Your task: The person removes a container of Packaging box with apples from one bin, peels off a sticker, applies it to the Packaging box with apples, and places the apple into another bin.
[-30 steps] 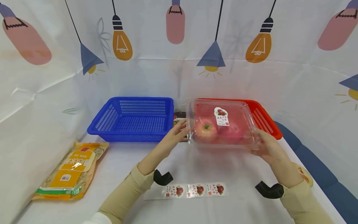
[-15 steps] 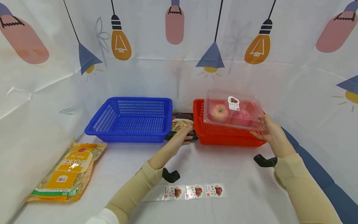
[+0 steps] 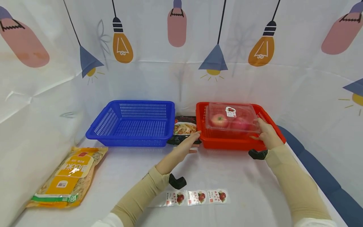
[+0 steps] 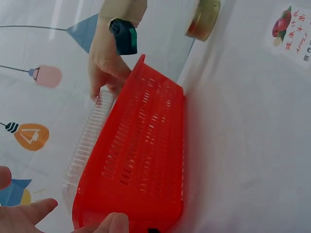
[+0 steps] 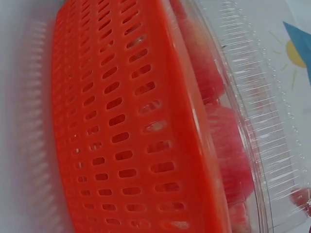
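Observation:
A clear plastic box of apples [image 3: 232, 118] with a white label sits within the rim of the red basket [image 3: 235, 144], its top standing above the basket wall. My right hand [image 3: 267, 134] grips the box's right end, thumb low and fingers over the edge. In the right wrist view, red apples [image 5: 228, 150] show through the clear wall behind the basket side. My left hand [image 3: 184, 149] holds nothing, its fingers extended near the basket's front left corner, in front of a black noodle packet [image 3: 184, 128]. The left wrist view shows the box [image 4: 87, 141] rising above the basket.
A blue basket [image 3: 129, 142] stands left of the noodle packet. A yellow food bag [image 3: 66, 179] lies at the far left. On the near table lies a strip of apple stickers [image 3: 197, 198]. A golden tape roll [image 4: 204, 19] appears in the left wrist view.
The box of apples has moved right and then down into the red basket, carried by my right hand. My left hand has let go of the box's left side and drawn slightly back.

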`<action>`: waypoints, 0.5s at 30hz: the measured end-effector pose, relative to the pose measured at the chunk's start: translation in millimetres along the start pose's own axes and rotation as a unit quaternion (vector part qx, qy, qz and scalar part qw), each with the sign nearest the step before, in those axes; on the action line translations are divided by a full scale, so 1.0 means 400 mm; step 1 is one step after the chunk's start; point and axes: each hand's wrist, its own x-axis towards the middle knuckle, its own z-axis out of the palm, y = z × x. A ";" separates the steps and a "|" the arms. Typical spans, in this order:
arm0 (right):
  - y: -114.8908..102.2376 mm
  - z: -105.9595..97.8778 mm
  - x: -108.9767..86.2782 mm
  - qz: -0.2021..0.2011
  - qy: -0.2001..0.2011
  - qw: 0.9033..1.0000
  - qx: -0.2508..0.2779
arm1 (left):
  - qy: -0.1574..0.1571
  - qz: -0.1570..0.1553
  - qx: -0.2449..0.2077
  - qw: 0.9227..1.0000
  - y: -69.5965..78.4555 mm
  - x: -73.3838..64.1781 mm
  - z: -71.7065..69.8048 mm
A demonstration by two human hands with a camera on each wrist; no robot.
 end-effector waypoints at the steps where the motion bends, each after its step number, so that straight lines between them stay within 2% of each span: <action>1: 0.004 0.000 0.001 -0.008 -0.003 1.000 -0.007 | -0.002 -0.001 0.000 1.000 -0.002 0.002 0.001; 3: 0.013 -0.002 -0.002 -0.032 -0.026 0.997 -0.059 | -0.007 -0.001 -0.001 1.000 -0.006 0.005 0.003; 6: 0.024 0.002 -0.003 -0.047 -0.033 0.994 -0.095 | -0.010 -0.003 -0.004 1.000 -0.011 0.009 0.006; 12: 0.034 0.011 0.005 -0.038 0.003 0.995 -0.094 | -0.006 -0.005 -0.015 1.000 -0.015 0.013 0.013; 15: 0.034 0.012 0.001 -0.034 0.007 0.995 -0.089 | -0.001 -0.008 -0.018 1.000 -0.018 0.015 0.015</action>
